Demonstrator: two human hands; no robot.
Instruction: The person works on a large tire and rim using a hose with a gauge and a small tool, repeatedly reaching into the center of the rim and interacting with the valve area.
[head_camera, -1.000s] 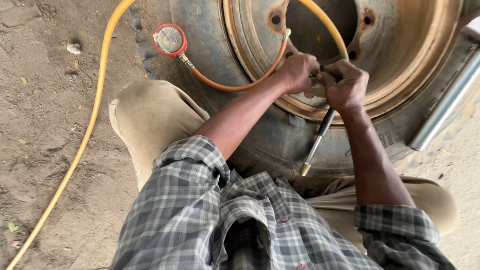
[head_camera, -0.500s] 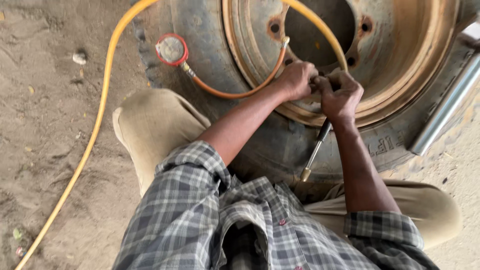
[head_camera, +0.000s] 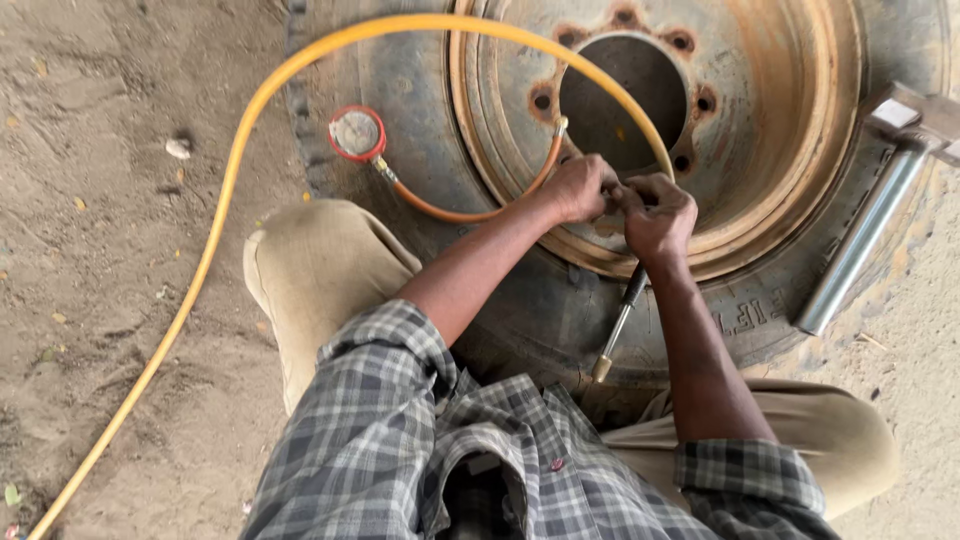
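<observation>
A big tyre (head_camera: 540, 310) with a rusty steel rim (head_camera: 800, 130) lies flat on the ground in front of me. My left hand (head_camera: 578, 188) and my right hand (head_camera: 655, 212) meet at the rim's near edge, both closed around the end of the yellow air hose (head_camera: 240, 170) where it joins the valve. A thin black rod with a brass tip (head_camera: 618, 325) hangs down from under my right hand. An orange hose (head_camera: 470, 212) runs from near my left hand to a round red-rimmed pressure gauge (head_camera: 355, 133) resting on the tyre.
A metal hammer-like tool (head_camera: 860, 245) with a shiny handle leans on the tyre at the right. Sandy ground (head_camera: 100, 230) lies to the left, with a small stone (head_camera: 178, 148). My knees in beige trousers (head_camera: 320, 270) press against the tyre.
My view has shifted slightly, so the tyre and hands sit a little higher and further right. Both hands stay clasped at the same spot on the rim.
</observation>
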